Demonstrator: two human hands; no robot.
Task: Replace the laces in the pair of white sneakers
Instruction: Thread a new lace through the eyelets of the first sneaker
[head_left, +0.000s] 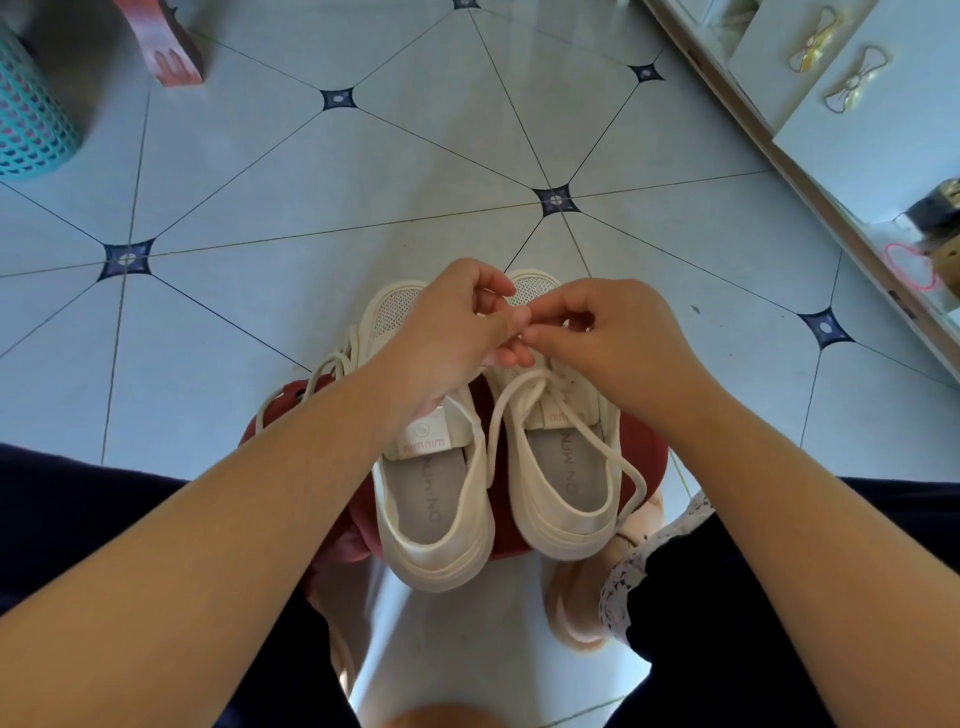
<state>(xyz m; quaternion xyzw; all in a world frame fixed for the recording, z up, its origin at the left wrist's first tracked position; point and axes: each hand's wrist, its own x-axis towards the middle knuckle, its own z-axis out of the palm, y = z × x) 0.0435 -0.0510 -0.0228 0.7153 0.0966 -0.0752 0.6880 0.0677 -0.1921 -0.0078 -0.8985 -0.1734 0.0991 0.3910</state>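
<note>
Lace (587, 429), pinched by left grip (452, 332) and right grip (613, 338) over the sneaker (561, 525), wants a gentle, even pull to avoid snagging.

bright daylight | glare on floor tiles (452, 156) | soft shadows | wide-angle edge bending

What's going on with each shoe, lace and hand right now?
Left sneaker: upright on stool, lacing hidden.
Right sneaker: upright, lace threaded.
Lace: untied, ends trailing over right sneaker.
Spare lace: draped loose beside left sneaker.
Left hand: pinching lace.
Right hand: pinching lace.
</note>
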